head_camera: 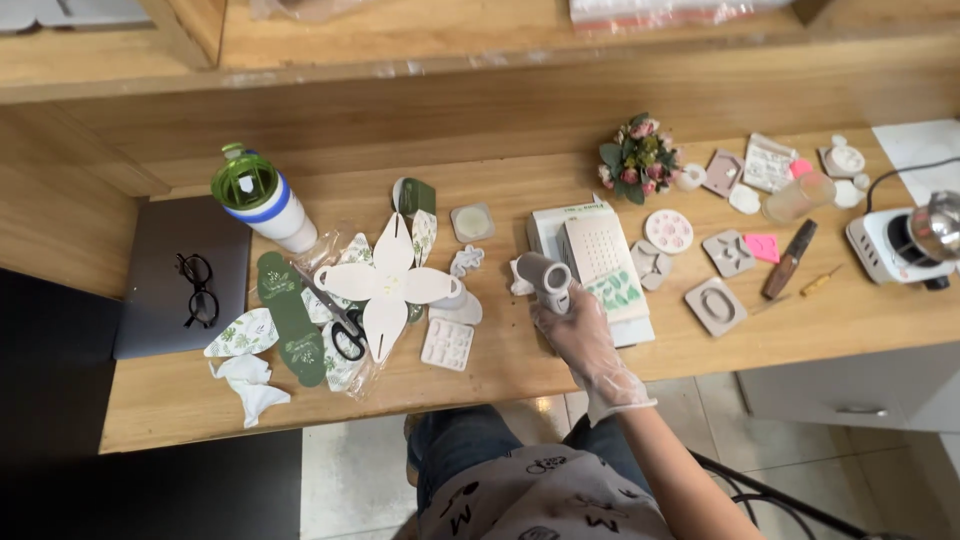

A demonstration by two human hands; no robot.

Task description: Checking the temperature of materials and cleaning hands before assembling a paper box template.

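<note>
One hand only in view: right hand (580, 335), in a thin clear glove, grip clenched around a grey handheld tool (548, 279) with a fat barrel (likely a small heat gun or blower, hard to be sure). Tool held just above the wooden surface (180, 400), at the near left corner of a flat white box (590, 262) with a leaf-print card on it. Left hand nowhere in the picture, so no telling its grip.

For doing this well, in judgement: keep the barrel steady and the wrist low, nozzle aimed away from the paper cut-outs; mind the white petal-shaped paper form (388, 284) and black-handled scissors (345, 335) lying to the left, and the grey silicone moulds (716, 306) to the right. Better a firm full-hand hold than fingertips, given the bulk of the tool.

Hard to make out: which way the nozzle points, whether any cord runs from the tool, and what lies beneath the palm. Small appliance (905, 240) at far right cut off by the edge.
</note>
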